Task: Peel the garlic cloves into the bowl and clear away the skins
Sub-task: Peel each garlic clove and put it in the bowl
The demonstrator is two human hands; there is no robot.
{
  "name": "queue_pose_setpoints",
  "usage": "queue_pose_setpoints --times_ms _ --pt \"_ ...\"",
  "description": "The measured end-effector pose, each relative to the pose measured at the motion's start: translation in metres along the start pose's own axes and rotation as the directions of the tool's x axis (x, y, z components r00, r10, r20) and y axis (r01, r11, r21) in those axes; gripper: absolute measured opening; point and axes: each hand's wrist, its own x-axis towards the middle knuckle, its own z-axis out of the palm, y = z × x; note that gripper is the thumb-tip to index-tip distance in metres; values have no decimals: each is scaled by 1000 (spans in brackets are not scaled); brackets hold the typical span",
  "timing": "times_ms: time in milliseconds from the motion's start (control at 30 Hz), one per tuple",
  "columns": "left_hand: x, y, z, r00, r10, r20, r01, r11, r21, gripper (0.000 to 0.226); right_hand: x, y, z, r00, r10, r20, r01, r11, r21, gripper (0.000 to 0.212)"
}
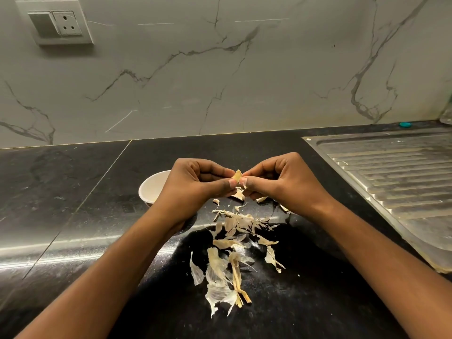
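Head view: your left hand [195, 184] and right hand [283, 184] meet at the centre of the frame. The thumb and forefinger of each pinch one small garlic clove [236, 176] between them, held above the black counter [73, 192]. The white bowl [151, 189] sits just left of centre, partly hidden behind your left hand, and you cannot see what it holds. Loose papery skins [230, 241] lie scattered on the counter below your hands, trailing toward the lower centre, with a few scraps right under your fingers. A ribbed steel drainboard [391, 172] fills the right side, and a switch and socket plate [60, 23] sits on the marble wall at upper left.
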Motion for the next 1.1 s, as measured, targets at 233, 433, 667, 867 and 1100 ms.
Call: queue_pose_setpoints --times_ms 233,433,667,867,1100 --pt "-2 -1 5 995 94 -39 -87 984 154 20 -1 1 4 998 -29 -52 23 994 -110 12" --pt "-3 -2 6 989 146 -36 -133 960 245 19 -3 2 8 991 -96 -96 77 981 -179 17" --pt "-3 -1 6 995 100 -23 -94 979 181 19 -2 3 5 986 -115 -122 87 974 -211 11" --pt "-1 1 4 999 -9 -38 7 999 -41 21 1 5 2 990 -55 -126 37 989 -141 7" --pt "-2 1 7 997 -74 -10 71 983 -169 26 1 2 3 991 122 64 -128 987 99 9"
